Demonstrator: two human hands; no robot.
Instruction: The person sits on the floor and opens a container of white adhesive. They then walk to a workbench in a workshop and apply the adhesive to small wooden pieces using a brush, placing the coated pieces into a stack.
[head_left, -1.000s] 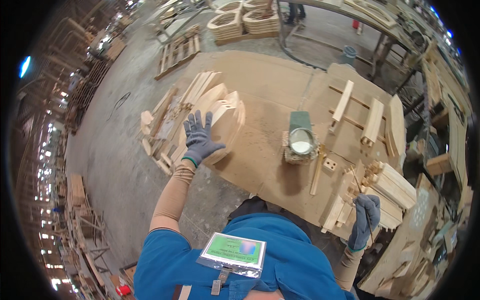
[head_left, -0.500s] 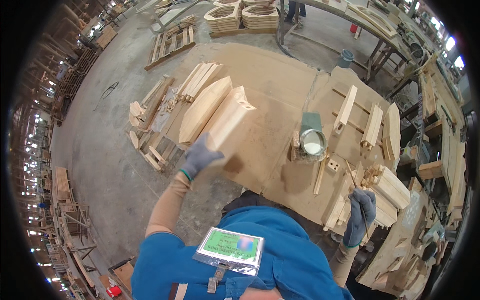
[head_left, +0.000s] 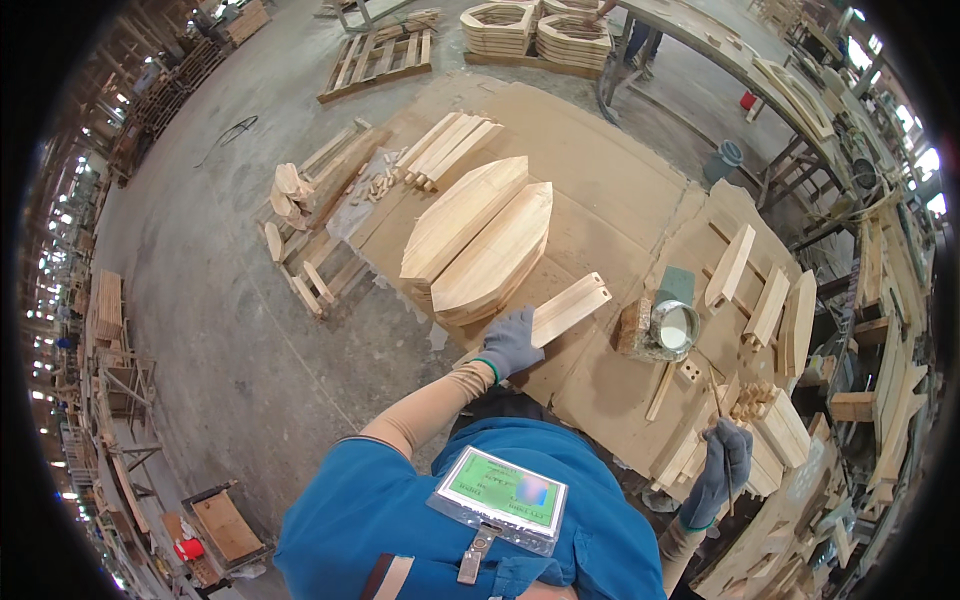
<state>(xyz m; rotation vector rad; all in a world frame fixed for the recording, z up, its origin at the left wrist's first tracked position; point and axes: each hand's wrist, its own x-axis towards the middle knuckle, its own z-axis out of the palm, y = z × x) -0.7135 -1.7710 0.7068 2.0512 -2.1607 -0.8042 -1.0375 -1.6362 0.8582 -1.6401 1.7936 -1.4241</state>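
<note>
Round tin (head_left: 673,327) on your bench (head_left: 620,200) holds white liquid; beside it, smooth elongated-octagon wood panels (head_left: 480,235). Your gloved left hand (head_left: 508,343) grips a notched plank (head_left: 567,306); your right hand (head_left: 722,470) clasps a thin brush (head_left: 718,402).

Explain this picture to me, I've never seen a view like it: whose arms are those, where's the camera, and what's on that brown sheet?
There is no machine: a person in a blue shirt works with two gloved hands. The camera sits on their head and looks down, so edges bend near the rim. The left hand has its grip on a flat notched wooden piece. The right hand holds a thin stick, perhaps a brush. On the brown cardboard sheet lie stacked pointed wooden panels, an open can of white liquid, short slats and small blocks. Loose offcuts lie on the concrete floor to the left.
</note>
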